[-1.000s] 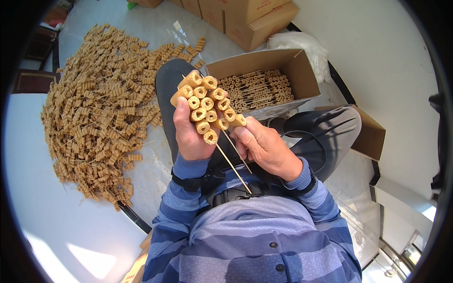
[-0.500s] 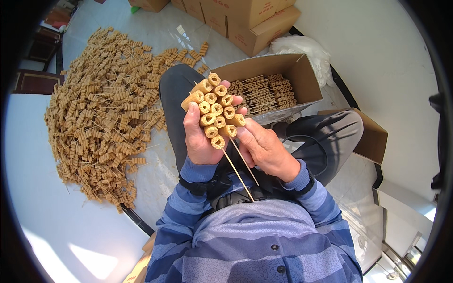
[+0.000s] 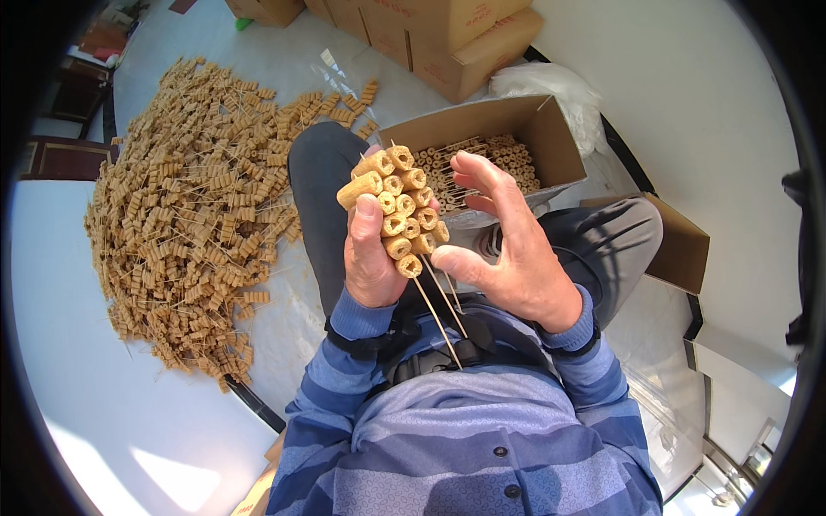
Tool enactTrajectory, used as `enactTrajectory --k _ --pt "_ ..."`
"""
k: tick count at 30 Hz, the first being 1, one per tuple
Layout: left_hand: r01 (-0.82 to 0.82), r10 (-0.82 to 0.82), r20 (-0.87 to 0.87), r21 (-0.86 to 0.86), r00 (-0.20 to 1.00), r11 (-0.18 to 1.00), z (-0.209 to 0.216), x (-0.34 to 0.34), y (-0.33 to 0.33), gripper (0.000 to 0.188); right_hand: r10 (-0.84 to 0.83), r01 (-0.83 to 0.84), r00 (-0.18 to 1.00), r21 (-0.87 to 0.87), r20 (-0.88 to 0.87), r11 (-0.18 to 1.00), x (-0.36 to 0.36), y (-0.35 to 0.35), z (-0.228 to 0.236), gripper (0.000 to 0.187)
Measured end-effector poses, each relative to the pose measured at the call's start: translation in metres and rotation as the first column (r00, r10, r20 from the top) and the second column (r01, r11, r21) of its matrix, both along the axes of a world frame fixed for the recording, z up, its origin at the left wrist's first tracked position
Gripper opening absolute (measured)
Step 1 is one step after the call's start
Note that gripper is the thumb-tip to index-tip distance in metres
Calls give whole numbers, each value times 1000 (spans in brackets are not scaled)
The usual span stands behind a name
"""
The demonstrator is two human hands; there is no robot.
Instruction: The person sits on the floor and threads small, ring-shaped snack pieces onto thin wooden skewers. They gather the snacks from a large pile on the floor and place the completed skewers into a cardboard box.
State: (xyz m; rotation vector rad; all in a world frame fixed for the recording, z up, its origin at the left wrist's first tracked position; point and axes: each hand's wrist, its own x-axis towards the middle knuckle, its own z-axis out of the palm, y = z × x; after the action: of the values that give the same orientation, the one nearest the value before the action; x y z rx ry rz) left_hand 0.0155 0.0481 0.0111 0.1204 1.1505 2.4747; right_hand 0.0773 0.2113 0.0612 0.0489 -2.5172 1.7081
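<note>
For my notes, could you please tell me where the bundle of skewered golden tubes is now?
In the head view, the bundle is near the centre, held in the left hand, just left of the right hand, with the open carton beyond.

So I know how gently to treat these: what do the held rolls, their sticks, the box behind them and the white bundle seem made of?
Rolls: probably crisp dough, mostly matte; golden, with rough, pitted ends.
Sticks: likely bare wood or bamboo; pale, thin, straight.
Box: cardboard, matte; flat brown inner walls.
White bundle: perhaps thin plastic film; crumpled, slightly see-through.
</note>
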Motion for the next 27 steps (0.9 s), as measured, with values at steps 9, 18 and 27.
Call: enactTrajectory --k 9,18,27 --pt "87 -90 45 67 995 994 13 9 9 78 -75 85 993 113 -86 990 -4 -39 -16 87" --pt "261 -269 127 77 955 962 -7 2 -5 85 -94 101 984 38 -148 994 -4 -28 -43 76" --pt "261 -252 72 -157 965 953 -1 -34 16 87 -5 5 995 1 -103 1000 -18 18 -52 81"
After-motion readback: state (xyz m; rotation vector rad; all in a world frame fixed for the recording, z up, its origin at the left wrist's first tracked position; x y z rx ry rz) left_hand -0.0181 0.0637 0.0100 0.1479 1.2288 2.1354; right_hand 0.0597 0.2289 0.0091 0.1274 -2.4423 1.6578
